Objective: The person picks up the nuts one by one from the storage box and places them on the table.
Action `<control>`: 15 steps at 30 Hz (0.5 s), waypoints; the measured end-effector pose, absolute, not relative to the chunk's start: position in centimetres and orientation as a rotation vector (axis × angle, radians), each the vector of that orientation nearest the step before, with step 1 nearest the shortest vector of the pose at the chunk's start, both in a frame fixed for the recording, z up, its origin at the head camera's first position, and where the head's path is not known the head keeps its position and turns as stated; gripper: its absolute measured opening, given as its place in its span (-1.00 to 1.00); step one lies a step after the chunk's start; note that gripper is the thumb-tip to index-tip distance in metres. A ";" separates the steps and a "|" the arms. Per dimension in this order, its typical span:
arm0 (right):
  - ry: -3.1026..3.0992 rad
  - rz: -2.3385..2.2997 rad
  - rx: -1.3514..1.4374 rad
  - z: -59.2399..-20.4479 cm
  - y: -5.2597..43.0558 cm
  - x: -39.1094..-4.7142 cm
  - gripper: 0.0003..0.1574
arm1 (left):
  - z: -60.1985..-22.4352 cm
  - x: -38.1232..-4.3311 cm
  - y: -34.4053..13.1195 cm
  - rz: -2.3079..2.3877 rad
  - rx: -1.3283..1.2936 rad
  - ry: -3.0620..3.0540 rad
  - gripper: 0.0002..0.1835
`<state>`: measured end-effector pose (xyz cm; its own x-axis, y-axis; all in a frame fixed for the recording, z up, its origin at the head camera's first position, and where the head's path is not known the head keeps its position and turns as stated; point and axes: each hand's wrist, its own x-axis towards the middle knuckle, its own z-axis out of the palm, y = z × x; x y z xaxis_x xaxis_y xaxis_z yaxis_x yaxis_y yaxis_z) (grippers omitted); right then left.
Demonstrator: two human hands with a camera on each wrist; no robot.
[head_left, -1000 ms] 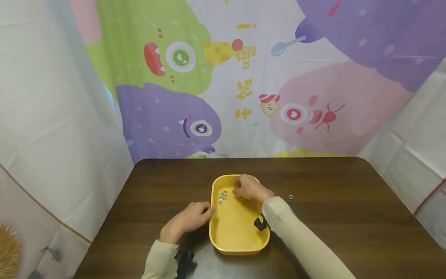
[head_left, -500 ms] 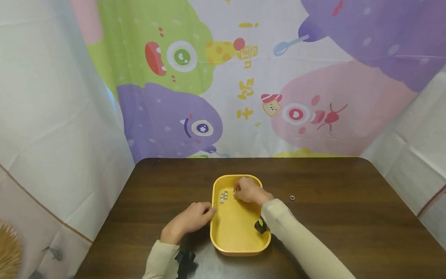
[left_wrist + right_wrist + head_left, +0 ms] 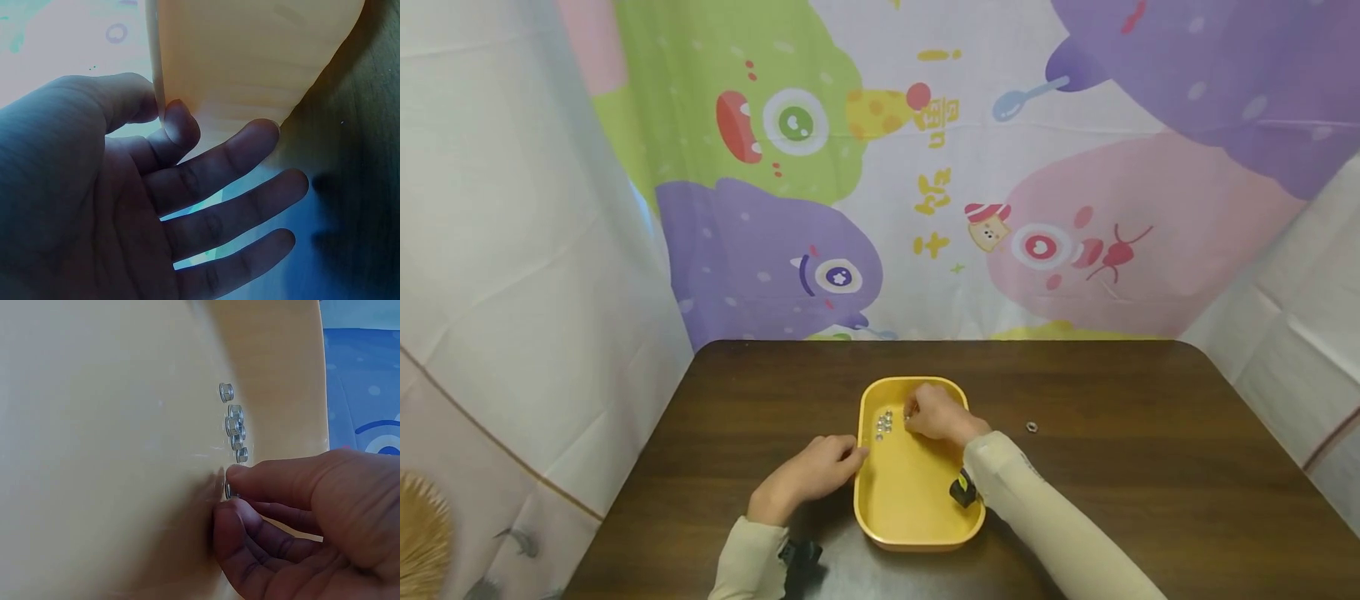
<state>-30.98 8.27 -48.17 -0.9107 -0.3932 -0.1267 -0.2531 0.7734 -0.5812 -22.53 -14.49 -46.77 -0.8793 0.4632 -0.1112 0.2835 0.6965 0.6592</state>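
Note:
My left hand (image 3: 808, 471) pinches the left rim of a yellow plastic tray (image 3: 913, 508). In the left wrist view its thumb lies inside the rim and its index finger outside; the other fingers are spread below. Inside the tray, toward its far end, my right hand (image 3: 940, 412) pinches a small metal flange nut (image 3: 229, 489) between thumb and index finger, close over the tray floor. Several more flange nuts (image 3: 884, 425) lie clustered by the far left wall, just beyond the right fingertips in the right wrist view.
One larger metal nut (image 3: 1032, 427) lies on the dark wooden table (image 3: 1120, 483), right of the tray. Behind the table hangs a cloth printed with cartoon monsters (image 3: 775, 258). Pale cloths hang at both sides.
My right hand has come slightly nearer and lower inside the tray, its fingers still together. The left hand keeps its place at the rim. The head view has shifted slightly.

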 end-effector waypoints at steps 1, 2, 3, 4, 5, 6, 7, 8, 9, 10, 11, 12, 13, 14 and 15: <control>2.725 -0.843 -0.506 -48.2 8.3 -31.0 -0.94 | -46.7 -22.5 -14.5 0.961 0.596 2.640 -0.64; 2.722 -0.843 -0.506 -48.1 8.2 -31.0 -0.94 | -46.7 -22.5 -14.5 0.961 0.599 2.642 -0.64; 2.721 -0.840 -0.506 -48.1 8.2 -31.0 -0.94 | -46.7 -22.5 -14.5 0.963 0.602 2.644 -0.64; 2.725 -0.835 -0.506 -48.1 8.2 -31.0 -0.95 | -46.7 -22.5 -14.5 0.962 0.604 2.648 -0.64; 2.727 -0.829 -0.507 -48.1 8.3 -31.0 -0.96 | -46.7 -22.5 -14.5 0.962 0.604 2.648 -0.64; 2.728 -0.825 -0.507 -48.1 8.3 -31.0 -0.97 | -46.7 -22.6 -14.5 0.959 0.605 2.650 -0.64; 2.731 -0.821 -0.509 -48.2 8.3 -31.0 -0.97 | -46.7 -22.6 -14.5 0.955 0.604 2.651 -0.64; 2.734 -0.822 -0.516 -48.1 8.3 -31.0 -0.96 | -46.7 -22.6 -14.5 0.954 0.603 2.649 -0.64; 2.735 -0.824 -0.522 -48.1 8.3 -30.9 -0.95 | -46.7 -22.6 -14.5 0.953 0.600 2.649 -0.64; 2.736 -0.825 -0.526 -48.1 8.3 -30.9 -0.93 | -46.6 -22.6 -14.5 0.953 0.598 2.648 -0.65; 2.732 -0.828 -0.527 -48.1 8.3 -30.9 -0.91 | -46.6 -22.6 -14.5 0.954 0.597 2.645 -0.65; 2.731 -0.831 -0.528 -48.0 8.3 -30.8 -0.91 | -46.6 -22.6 -14.5 0.956 0.597 2.644 -0.65; 2.729 -0.833 -0.529 -48.0 8.2 -30.8 -0.91 | -46.6 -22.5 -14.5 0.957 0.598 2.645 -0.65; 2.726 -0.835 -0.530 -48.0 8.2 -30.7 -0.91 | -46.6 -22.5 -14.5 0.959 0.600 2.644 -0.65; 2.724 -0.836 -0.528 -47.9 8.2 -30.7 -0.91 | -46.6 -22.5 -14.6 0.962 0.601 2.643 -0.65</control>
<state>-30.69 8.18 -47.95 -0.9052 -0.4068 -0.1232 -0.2677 0.7709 -0.5780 -22.47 -14.56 -46.64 -0.8793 0.4649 -0.1036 0.2895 0.6944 0.6587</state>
